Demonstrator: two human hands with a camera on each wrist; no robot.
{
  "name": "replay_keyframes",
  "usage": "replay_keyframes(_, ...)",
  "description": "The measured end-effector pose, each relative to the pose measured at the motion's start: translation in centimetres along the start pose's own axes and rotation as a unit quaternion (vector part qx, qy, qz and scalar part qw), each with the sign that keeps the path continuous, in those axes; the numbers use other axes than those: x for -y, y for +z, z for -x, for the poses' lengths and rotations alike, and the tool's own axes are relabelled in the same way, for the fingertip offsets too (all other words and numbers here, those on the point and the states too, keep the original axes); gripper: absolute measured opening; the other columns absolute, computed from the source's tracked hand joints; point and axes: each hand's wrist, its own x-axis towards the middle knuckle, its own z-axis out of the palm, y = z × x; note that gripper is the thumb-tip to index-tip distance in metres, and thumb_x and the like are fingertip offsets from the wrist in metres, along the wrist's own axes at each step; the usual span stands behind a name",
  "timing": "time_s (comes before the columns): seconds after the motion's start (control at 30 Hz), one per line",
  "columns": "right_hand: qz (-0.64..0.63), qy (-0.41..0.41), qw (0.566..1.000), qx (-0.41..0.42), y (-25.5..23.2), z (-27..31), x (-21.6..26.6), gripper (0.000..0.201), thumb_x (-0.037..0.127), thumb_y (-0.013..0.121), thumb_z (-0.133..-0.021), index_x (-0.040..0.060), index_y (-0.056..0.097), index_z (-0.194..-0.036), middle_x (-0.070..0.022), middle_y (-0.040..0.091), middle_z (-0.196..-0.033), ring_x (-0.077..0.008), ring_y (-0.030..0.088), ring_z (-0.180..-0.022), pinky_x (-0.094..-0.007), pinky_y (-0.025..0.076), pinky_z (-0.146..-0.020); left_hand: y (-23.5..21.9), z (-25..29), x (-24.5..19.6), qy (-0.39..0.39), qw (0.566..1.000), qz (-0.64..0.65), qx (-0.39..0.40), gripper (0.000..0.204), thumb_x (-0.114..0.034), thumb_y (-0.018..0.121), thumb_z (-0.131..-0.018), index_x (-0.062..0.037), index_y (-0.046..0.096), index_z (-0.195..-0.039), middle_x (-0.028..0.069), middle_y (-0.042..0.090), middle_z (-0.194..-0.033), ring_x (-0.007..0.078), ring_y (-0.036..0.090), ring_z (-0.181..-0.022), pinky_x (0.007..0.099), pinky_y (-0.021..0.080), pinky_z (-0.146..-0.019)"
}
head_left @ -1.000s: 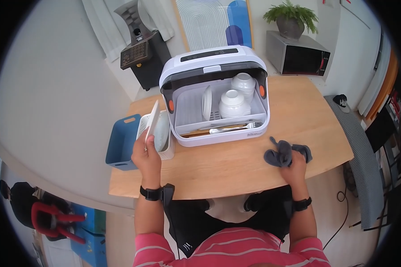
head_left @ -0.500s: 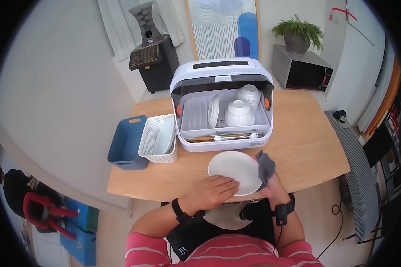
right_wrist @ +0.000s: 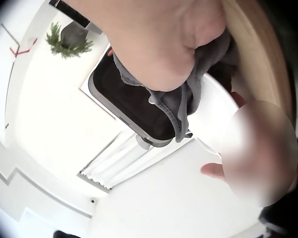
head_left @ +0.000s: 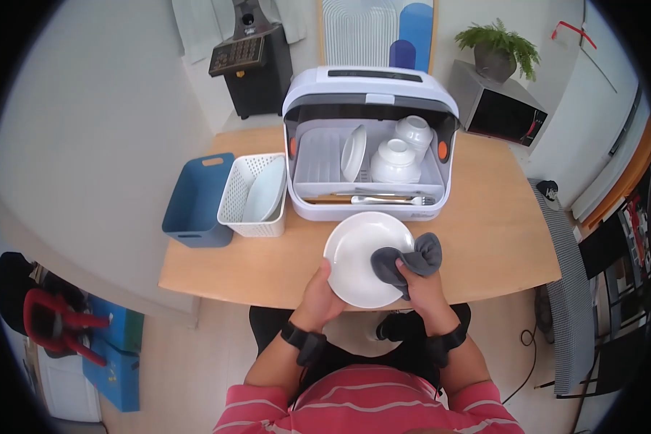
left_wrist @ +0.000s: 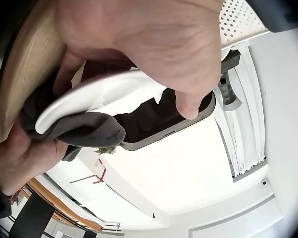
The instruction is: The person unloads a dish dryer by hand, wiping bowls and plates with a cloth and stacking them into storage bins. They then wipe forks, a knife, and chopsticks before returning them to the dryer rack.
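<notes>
A round white plate (head_left: 356, 253) is held over the table's front edge, its inner face turned up. The left hand (head_left: 320, 298) grips the plate's left rim, thumb on top and the other fingers beneath. With a dark grey cloth (head_left: 421, 257) bunched in it, the right hand (head_left: 425, 293) pinches the plate's right side, thumb over the cloth. In the left wrist view the cloth (left_wrist: 92, 130) wraps both sides of the plate's edge. The right hand's palm hides part of the cloth (right_wrist: 191, 89) in the right wrist view.
Behind the plate stands an open white dish dryer (head_left: 369, 210) with bowls (head_left: 396, 163), an upright plate (head_left: 354, 153) and cutlery (head_left: 390, 201). To its left are a white perforated basket (head_left: 252, 228) holding a pale dish (head_left: 265, 189) and a blue bin (head_left: 195, 195).
The left hand brought the plate from beside the white basket to the front centre, then shifted to its left rim. The right hand moved left with the cloth, now lying over the plate's inner face.
</notes>
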Motion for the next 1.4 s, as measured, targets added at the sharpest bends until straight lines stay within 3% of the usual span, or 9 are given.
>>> replay_keyframes(0.33,0.320,-0.087,0.937,0.109,-0.9,-4.7,6.3,0.042,0.010,0.077,-0.091,-0.0048,0.060,-0.126,-0.0097,0.071,-0.118,-0.0184,0.066,-0.104,-0.0346,0.054,-0.091,0.4,-0.6,-0.6,-0.075,0.997,0.009,-0.028,0.075,-0.059,0.033,-0.108,-0.0051,0.028,-0.160,0.0162,0.041,-0.160,0.0332,0.042,-0.146,0.0498,0.037,-0.120)
replay_keyframes(0.43,0.319,-0.190,0.928,-0.038,-0.5,-5.9,7.2,0.046,0.008,0.077,-0.090,-0.0040,0.057,-0.130,-0.0090,0.069,-0.120,-0.0188,0.065,-0.106,-0.0348,0.054,-0.092,0.0,-0.6,-0.6,-0.094,0.995,0.022,-0.025,0.074,-0.059,0.032,-0.108,-0.0068,0.028,-0.160,0.0155,0.041,-0.160,0.0331,0.043,-0.146,0.0516,0.039,-0.118)
replay_keyframes(0.5,0.061,-0.223,0.965,-0.122,2.1,-5.0,7.5,0.051,0.005,0.075,-0.090,-0.0024,0.054,-0.136,-0.0082,0.065,-0.125,-0.0201,0.063,-0.111,-0.0350,0.053,-0.094,-0.3,-0.6,-0.5,-0.105,0.993,0.059,-0.015,0.070,-0.056,0.030,-0.109,-0.0074,0.029,-0.160,0.0152,0.043,-0.158,0.0326,0.046,-0.144,0.0517,0.042,-0.117)
replay_keyframes(0.63,0.211,-0.329,0.919,0.045,6.0,-3.2,2.5,0.044,0.007,0.072,-0.089,-0.0010,0.059,-0.130,-0.0140,0.062,-0.130,-0.0267,0.062,-0.117,-0.0371,0.048,-0.102,-0.3,-0.6,-0.5,-0.158,0.985,0.055,-0.037,0.072,-0.061,0.032,-0.107,-0.0104,0.034,-0.158,0.0143,0.046,-0.156,0.0321,0.049,-0.141,0.0540,0.046,-0.113)
replay_keyframes(0.87,0.274,-0.143,0.895,0.322,8.4,2.0,3.3,0.047,0.018,0.066,-0.093,-0.0003,0.057,-0.135,-0.0216,0.060,-0.135,-0.0423,0.057,-0.124,-0.0449,0.042,-0.109,-1.8,0.0,-0.7,-0.111,0.988,-0.042,-0.100,0.077,-0.065,0.036,-0.105,-0.0028,0.045,-0.150,0.0121,0.058,-0.142,0.0231,0.060,-0.127,0.0383,0.050,-0.106)
replay_keyframes(1.2,0.637,-0.335,0.658,0.221,1.0,2.2,5.7,0.057,0.015,0.071,-0.076,0.0093,0.065,-0.132,-0.0125,0.053,-0.150,-0.0380,0.049,-0.140,-0.0518,0.034,-0.119,0.1,-1.5,-0.5,-0.043,0.996,0.057,-0.053,0.077,-0.065,0.029,-0.106,-0.0082,0.033,-0.158,0.0167,0.045,-0.156,0.0336,0.047,-0.142,0.0516,0.041,-0.116)
replay_keyframes(1.27,0.632,-0.351,0.665,0.188,0.1,1.1,5.2,0.061,0.011,0.075,-0.077,0.0100,0.062,-0.136,-0.0157,0.051,-0.150,-0.0389,0.049,-0.139,-0.0481,0.037,-0.118,-0.3,-1.6,-0.2,-0.055,0.996,0.059,-0.048,0.078,-0.065,0.029,-0.106,-0.0084,0.030,-0.159,0.0167,0.043,-0.158,0.0334,0.045,-0.144,0.0512,0.040,-0.117)
replay_keyframes(1.33,0.454,-0.264,0.849,0.057,-0.1,0.1,3.8,0.065,0.007,0.078,-0.079,0.0079,0.056,-0.141,-0.0210,0.049,-0.150,-0.0376,0.051,-0.137,-0.0431,0.041,-0.115,-0.4,-1.5,0.0,-0.080,0.995,0.056,-0.015,0.076,-0.062,0.030,-0.106,-0.0067,0.032,-0.158,0.0163,0.046,-0.156,0.0308,0.047,-0.143,0.0494,0.042,-0.116)
replay_keyframes(1.4,0.379,-0.232,0.895,0.050,0.1,-1.6,3.9,0.068,0.005,0.079,-0.081,0.0040,0.052,-0.143,-0.0202,0.055,-0.145,-0.0305,0.056,-0.132,-0.0368,0.047,-0.108,-0.3,-1.3,-0.3,-0.102,0.994,0.036,-0.020,0.075,-0.061,0.031,-0.107,-0.0067,0.032,-0.158,0.0163,0.047,-0.155,0.0310,0.048,-0.142,0.0495,0.043,-0.116)
